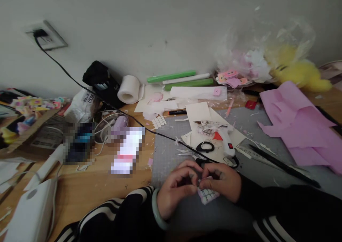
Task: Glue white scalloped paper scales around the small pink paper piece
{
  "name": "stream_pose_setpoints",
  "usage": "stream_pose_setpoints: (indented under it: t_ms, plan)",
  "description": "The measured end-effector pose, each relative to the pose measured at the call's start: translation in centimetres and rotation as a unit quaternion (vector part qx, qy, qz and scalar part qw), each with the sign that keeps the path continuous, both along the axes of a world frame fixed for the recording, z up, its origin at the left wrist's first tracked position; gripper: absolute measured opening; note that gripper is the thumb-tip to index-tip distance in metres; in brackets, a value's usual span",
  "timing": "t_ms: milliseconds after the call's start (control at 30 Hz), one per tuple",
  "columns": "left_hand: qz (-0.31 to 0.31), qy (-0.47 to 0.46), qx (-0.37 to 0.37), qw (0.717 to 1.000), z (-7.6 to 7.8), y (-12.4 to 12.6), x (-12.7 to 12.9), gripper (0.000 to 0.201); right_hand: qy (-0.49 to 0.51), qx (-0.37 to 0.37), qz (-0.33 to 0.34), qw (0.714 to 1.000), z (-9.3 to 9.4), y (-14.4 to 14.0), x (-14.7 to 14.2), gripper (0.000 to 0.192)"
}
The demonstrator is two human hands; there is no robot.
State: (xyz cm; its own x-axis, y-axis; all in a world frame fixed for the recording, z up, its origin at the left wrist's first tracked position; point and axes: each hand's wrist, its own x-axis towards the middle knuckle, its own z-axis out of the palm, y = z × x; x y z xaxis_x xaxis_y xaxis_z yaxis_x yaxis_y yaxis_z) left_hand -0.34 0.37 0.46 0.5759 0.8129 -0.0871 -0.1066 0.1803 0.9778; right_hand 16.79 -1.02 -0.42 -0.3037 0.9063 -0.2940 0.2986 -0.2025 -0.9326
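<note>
Both hands, left point(176, 188) and right point(221, 181), pinch one small pink cutout point(207, 195) between closed fingertips. It sits low over the grey mat point(171, 153), just before the scissors point(205, 147) and glue gun point(227, 142).

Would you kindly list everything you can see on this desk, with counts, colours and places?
sticker sheet: one, white with pink edge, pinched between both hands
scissors: one, black handles, just beyond the hands
glue gun: one, white, right of the scissors
cable: one, black, from wall socket to the glue gun
tape roll: one, white, by the wall
tubes: three, two green, one white, by the wall
pink paper: several sheets, far right
plush: one, yellow, back right
mat: one, grey, under the work
left hand: fingers closed on the sheet
right hand: fingers closed on the sheet
</note>
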Motion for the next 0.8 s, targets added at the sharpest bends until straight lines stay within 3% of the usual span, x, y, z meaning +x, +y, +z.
stream_pose_setpoints:
  t_ms: [267,467,600,667,733,800]
  plan:
    - [0.092,0.034,0.025,0.995,-1.2,-0.3,0.6,0.020,-0.046,0.089,-0.008,0.995,-0.9,-0.1,-0.2,0.036]
    - [0.159,0.157,0.159,0.962,0.1,-0.2,0.4,0.028,-0.158,0.248,0.025,0.955,-1.0,-0.5,0.0,0.022]
    - [0.212,0.252,0.253,0.910,0.5,-0.8,-1.3,0.010,-0.220,0.346,0.046,0.911,-1.4,-0.7,0.2,0.020]
    - [0.263,0.315,0.269,0.871,0.6,-1.3,-3.5,0.016,-0.249,0.378,0.037,0.891,-1.4,-0.6,0.3,0.023]
    - [0.328,0.393,0.269,0.816,1.0,-2.0,-6.8,0.018,-0.270,0.404,0.027,0.873,-1.3,-0.5,0.4,0.023]
    - [0.392,0.483,0.252,0.741,1.8,-2.7,-10.8,0.021,-0.280,0.427,0.023,0.860,-1.1,-0.4,0.4,0.021]
